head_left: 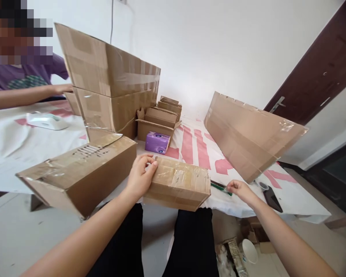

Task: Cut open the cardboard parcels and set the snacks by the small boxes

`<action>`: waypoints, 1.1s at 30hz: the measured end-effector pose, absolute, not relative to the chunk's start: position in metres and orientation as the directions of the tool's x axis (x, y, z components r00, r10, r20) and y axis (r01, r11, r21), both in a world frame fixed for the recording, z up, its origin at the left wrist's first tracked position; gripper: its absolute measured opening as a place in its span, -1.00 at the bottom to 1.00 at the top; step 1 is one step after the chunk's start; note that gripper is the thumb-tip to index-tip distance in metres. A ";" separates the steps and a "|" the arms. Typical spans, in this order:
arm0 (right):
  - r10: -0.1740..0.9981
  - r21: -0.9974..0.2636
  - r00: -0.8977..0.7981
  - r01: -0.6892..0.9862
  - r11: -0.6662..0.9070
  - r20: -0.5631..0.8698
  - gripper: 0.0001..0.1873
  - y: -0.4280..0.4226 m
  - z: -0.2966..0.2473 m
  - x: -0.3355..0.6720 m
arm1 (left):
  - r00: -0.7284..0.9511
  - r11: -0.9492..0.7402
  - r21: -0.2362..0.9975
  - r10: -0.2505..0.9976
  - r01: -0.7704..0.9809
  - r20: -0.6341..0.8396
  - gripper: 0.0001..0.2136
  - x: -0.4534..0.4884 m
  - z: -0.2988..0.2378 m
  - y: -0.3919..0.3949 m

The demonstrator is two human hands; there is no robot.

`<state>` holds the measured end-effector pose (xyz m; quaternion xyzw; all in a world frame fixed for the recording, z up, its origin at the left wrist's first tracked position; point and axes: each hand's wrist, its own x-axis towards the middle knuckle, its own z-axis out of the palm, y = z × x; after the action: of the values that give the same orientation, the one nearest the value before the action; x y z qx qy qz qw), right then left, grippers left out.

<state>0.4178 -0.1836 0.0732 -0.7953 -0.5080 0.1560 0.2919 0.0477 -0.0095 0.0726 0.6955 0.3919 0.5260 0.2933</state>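
A small taped cardboard box (175, 181) lies in front of me at the table's near edge. My left hand (142, 173) grips its left end, with the fingers curled and the thumb on the top face. Off the box's right end, my right hand (238, 191) is closed in a pinch. Its fingertips are at the end of a thin green and dark tool (219, 186) lying low on the table; what the fingers hold, if anything, is too small to make out. A longer cardboard box (83, 169) stands left of my left hand.
Large stacked boxes (115, 80) rise at the left, and a cardboard panel (250, 130) leans at the right. Behind are open boxes (157, 119) and a purple tissue pack (157, 142). A tape roll (263, 186) lies right. A co-worker (31, 77) sits left.
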 end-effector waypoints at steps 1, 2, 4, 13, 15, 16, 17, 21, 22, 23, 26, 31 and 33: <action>0.893 -0.587 0.450 0.727 -0.357 0.014 -0.90 -0.191 0.062 0.419 | 0.117 -0.592 0.765 0.804 0.255 0.583 -0.81 0.046 0.074 -0.013; 0.884 -0.546 0.468 0.738 -0.396 -0.008 -0.94 -0.198 0.051 0.420 | 0.098 -0.655 0.710 0.749 0.260 0.655 -0.82 0.044 0.075 -0.018; 0.860 -0.456 0.511 0.760 -0.463 -0.021 -0.96 -0.207 0.034 0.420 | 0.094 -0.754 0.625 0.650 0.203 0.754 -0.84 0.037 0.076 -0.028; 0.828 -0.306 0.560 0.784 -0.540 -0.029 -0.91 -0.211 0.030 0.441 | 0.528 -0.892 0.451 0.368 -0.032 0.766 -0.79 0.007 0.077 -0.052; 0.827 -0.325 0.562 0.777 -0.540 -0.030 -0.82 -0.212 0.036 0.453 | 0.538 -0.908 0.418 0.363 0.020 0.761 -0.84 0.006 0.076 -0.053; 0.820 -0.327 0.572 0.769 -0.550 -0.035 -0.79 -0.214 0.037 0.459 | 0.535 -0.911 0.411 0.363 0.032 0.763 -0.85 0.007 0.076 -0.053; 0.809 -0.322 0.585 0.758 -0.567 -0.049 -0.78 -0.217 0.038 0.465 | 0.528 -0.911 0.410 0.368 0.041 0.765 -0.84 0.008 0.076 -0.053; 0.748 -0.254 0.650 0.707 -0.659 -0.133 -0.84 -0.232 0.028 0.478 | 0.476 -0.906 0.415 0.401 0.081 0.783 -0.80 0.014 0.075 -0.054; 0.734 -0.233 0.665 0.699 -0.676 -0.136 -0.86 -0.235 0.025 0.478 | 0.472 -0.905 0.413 0.408 0.100 0.781 -0.80 0.015 0.075 -0.055; 0.723 -0.214 0.680 0.693 -0.689 -0.125 -0.88 -0.238 0.024 0.478 | 0.468 -0.904 0.409 0.418 0.126 0.779 -0.81 0.016 0.076 -0.055; 0.717 -0.177 0.697 0.702 -0.690 -0.029 -0.82 -0.239 0.028 0.475 | 0.471 -0.886 0.399 0.464 0.237 0.751 -0.94 0.018 0.080 -0.056; 0.807 -0.227 0.563 0.821 -0.523 0.176 -0.77 -0.218 0.062 0.443 | 0.724 -0.892 0.287 0.451 0.348 0.521 -0.82 0.022 0.101 -0.054; 0.857 -0.278 0.441 0.887 -0.369 0.267 -0.74 -0.205 0.082 0.412 | 0.813 -0.905 0.215 0.425 0.368 0.397 -0.77 0.026 0.112 -0.054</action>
<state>0.4116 -0.2049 0.0817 -0.8265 -0.5274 -0.0385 0.1930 0.0258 -0.0536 0.1121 0.9501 0.2085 0.2232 0.0640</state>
